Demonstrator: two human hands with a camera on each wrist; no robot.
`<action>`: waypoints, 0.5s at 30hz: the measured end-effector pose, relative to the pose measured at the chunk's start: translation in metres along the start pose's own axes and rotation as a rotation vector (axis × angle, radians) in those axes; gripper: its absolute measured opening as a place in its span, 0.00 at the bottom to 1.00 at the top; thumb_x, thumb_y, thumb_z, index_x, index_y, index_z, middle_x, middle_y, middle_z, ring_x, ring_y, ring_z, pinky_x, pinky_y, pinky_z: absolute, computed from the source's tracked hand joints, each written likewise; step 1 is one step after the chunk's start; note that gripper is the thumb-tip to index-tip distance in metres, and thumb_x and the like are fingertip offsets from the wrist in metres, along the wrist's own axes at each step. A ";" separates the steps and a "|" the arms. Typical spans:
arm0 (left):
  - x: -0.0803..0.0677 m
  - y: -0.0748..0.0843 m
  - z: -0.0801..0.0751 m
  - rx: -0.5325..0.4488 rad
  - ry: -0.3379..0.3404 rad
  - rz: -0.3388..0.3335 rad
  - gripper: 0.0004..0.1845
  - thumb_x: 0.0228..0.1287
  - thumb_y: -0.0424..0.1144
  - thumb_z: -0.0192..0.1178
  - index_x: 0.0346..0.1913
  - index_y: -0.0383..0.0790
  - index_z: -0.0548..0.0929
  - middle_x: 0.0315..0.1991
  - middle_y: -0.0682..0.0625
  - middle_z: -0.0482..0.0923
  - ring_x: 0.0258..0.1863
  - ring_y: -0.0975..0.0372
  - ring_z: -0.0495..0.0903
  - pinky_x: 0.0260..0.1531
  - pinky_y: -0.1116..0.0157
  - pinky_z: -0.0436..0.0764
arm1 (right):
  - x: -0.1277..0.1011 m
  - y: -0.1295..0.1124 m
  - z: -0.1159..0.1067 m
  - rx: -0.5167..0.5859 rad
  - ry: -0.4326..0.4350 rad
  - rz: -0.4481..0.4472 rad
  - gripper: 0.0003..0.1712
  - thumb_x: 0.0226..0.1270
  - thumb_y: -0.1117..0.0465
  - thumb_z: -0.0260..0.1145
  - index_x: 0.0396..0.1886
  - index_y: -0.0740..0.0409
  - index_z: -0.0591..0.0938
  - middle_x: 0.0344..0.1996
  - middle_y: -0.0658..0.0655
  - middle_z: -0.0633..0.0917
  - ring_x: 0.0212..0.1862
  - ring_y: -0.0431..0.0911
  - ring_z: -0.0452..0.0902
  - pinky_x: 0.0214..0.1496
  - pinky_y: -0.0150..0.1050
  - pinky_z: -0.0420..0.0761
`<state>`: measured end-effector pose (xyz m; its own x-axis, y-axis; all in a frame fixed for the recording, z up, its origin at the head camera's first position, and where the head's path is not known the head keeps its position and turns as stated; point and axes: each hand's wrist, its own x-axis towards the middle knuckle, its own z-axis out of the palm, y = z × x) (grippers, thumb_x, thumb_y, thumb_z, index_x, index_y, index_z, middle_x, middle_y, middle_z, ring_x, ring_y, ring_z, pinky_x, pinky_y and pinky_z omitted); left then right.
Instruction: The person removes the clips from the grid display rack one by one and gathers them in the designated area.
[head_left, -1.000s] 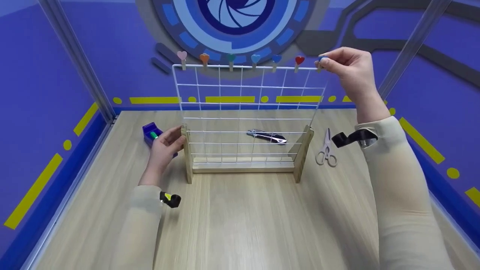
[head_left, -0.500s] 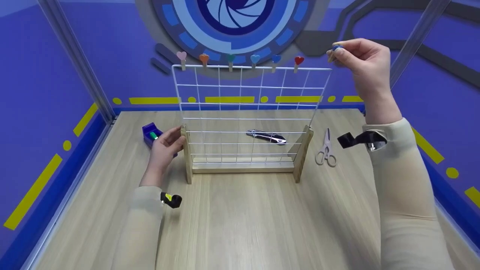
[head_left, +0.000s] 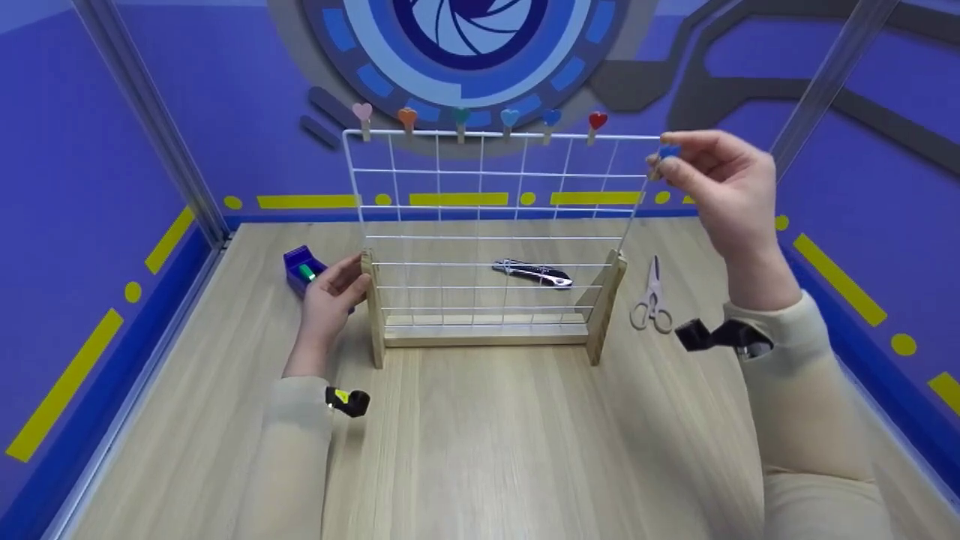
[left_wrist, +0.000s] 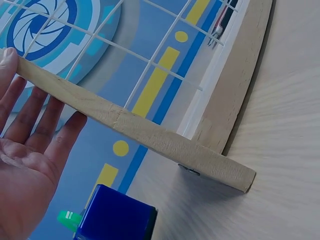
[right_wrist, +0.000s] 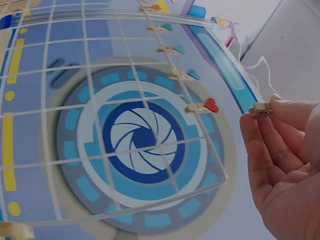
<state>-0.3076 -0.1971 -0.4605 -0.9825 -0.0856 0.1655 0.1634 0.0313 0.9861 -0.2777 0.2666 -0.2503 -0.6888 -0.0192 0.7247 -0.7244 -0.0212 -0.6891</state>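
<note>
A white wire grid (head_left: 480, 174) stands upright in a wooden stand (head_left: 487, 340). My left hand (head_left: 328, 300) holds the stand's left side post (left_wrist: 130, 125), thumb on one face and fingertips on the other. My right hand (head_left: 731, 187) pinches a small wooden clothespin (right_wrist: 260, 109) between thumb and fingertips, its blue heart (head_left: 668, 152) showing in the head view. The clothespin is beside the grid's upper right corner, apart from it in the right wrist view. Several heart clothespins line the top wire, from a pink one (head_left: 362, 114) to a red one (head_left: 597, 120).
A blue tape dispenser (head_left: 300, 262) with a green part sits beyond my left hand. Behind the grid lies a black utility knife (head_left: 534, 273). Scissors (head_left: 652, 304) lie right of the stand. Blue patterned walls (head_left: 247, 135) enclose the wooden table (head_left: 480, 442).
My right hand has taken the blue-heart clothespin off the grid's top right corner, up and right, then lowered it beside the upper right side. My left hand stays on the post.
</note>
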 end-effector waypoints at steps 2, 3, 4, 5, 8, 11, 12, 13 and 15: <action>-0.001 0.001 0.000 0.013 0.000 -0.006 0.27 0.74 0.41 0.63 0.72 0.41 0.74 0.68 0.40 0.77 0.54 0.73 0.83 0.55 0.72 0.84 | -0.011 0.006 0.001 0.047 -0.029 0.018 0.13 0.63 0.77 0.70 0.48 0.75 0.84 0.34 0.59 0.92 0.34 0.45 0.88 0.40 0.32 0.88; -0.001 0.001 0.000 0.019 -0.001 -0.010 0.27 0.74 0.41 0.63 0.72 0.41 0.74 0.68 0.40 0.77 0.54 0.73 0.83 0.55 0.72 0.84 | -0.018 0.010 0.001 0.065 -0.047 0.024 0.13 0.63 0.78 0.69 0.48 0.75 0.83 0.34 0.59 0.92 0.34 0.45 0.88 0.40 0.32 0.88; -0.001 0.001 0.000 0.028 -0.003 -0.017 0.28 0.73 0.41 0.64 0.73 0.42 0.74 0.69 0.41 0.77 0.54 0.74 0.82 0.55 0.72 0.84 | -0.024 0.013 0.002 0.087 -0.064 0.035 0.14 0.63 0.80 0.69 0.48 0.75 0.83 0.35 0.60 0.92 0.34 0.45 0.88 0.41 0.32 0.88; -0.001 0.002 0.000 0.027 -0.003 -0.022 0.28 0.73 0.41 0.64 0.73 0.42 0.74 0.69 0.41 0.77 0.54 0.73 0.82 0.56 0.72 0.84 | -0.031 0.017 0.003 0.093 -0.079 0.048 0.14 0.62 0.81 0.68 0.48 0.75 0.83 0.35 0.59 0.92 0.35 0.45 0.88 0.41 0.32 0.88; -0.001 0.002 0.000 0.033 -0.004 -0.034 0.29 0.72 0.41 0.65 0.73 0.43 0.74 0.69 0.42 0.77 0.54 0.73 0.82 0.59 0.67 0.84 | -0.052 0.029 0.006 0.058 -0.108 0.097 0.13 0.62 0.81 0.68 0.47 0.74 0.83 0.34 0.56 0.92 0.34 0.43 0.88 0.39 0.31 0.87; -0.001 0.003 0.000 0.032 -0.007 -0.044 0.29 0.72 0.43 0.65 0.73 0.43 0.73 0.69 0.42 0.77 0.56 0.72 0.81 0.63 0.61 0.82 | -0.073 0.040 0.009 -0.008 -0.107 0.185 0.13 0.63 0.80 0.68 0.47 0.74 0.83 0.34 0.52 0.91 0.34 0.40 0.87 0.39 0.30 0.87; -0.001 0.004 0.000 0.032 -0.007 -0.047 0.29 0.72 0.43 0.65 0.73 0.43 0.74 0.69 0.42 0.77 0.56 0.71 0.81 0.64 0.59 0.81 | -0.080 0.043 0.010 -0.023 -0.104 0.215 0.13 0.63 0.80 0.68 0.47 0.75 0.83 0.34 0.52 0.91 0.34 0.40 0.86 0.39 0.30 0.87; -0.001 0.004 -0.001 0.032 -0.006 -0.050 0.29 0.72 0.43 0.66 0.73 0.43 0.74 0.69 0.42 0.77 0.57 0.71 0.81 0.65 0.59 0.81 | -0.086 0.047 0.011 -0.033 -0.102 0.249 0.13 0.63 0.80 0.68 0.48 0.76 0.83 0.35 0.51 0.91 0.34 0.40 0.86 0.40 0.30 0.87; -0.001 0.004 -0.001 0.034 -0.006 -0.057 0.29 0.72 0.44 0.66 0.73 0.44 0.74 0.69 0.43 0.77 0.57 0.71 0.81 0.64 0.60 0.82 | -0.097 0.054 0.013 -0.067 -0.099 0.304 0.14 0.63 0.79 0.69 0.48 0.77 0.82 0.35 0.50 0.90 0.35 0.39 0.85 0.40 0.29 0.87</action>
<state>-0.3060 -0.1979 -0.4564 -0.9906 -0.0817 0.1093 0.1046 0.0601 0.9927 -0.2493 0.2540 -0.3577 -0.8703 -0.1122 0.4797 -0.4882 0.0662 -0.8702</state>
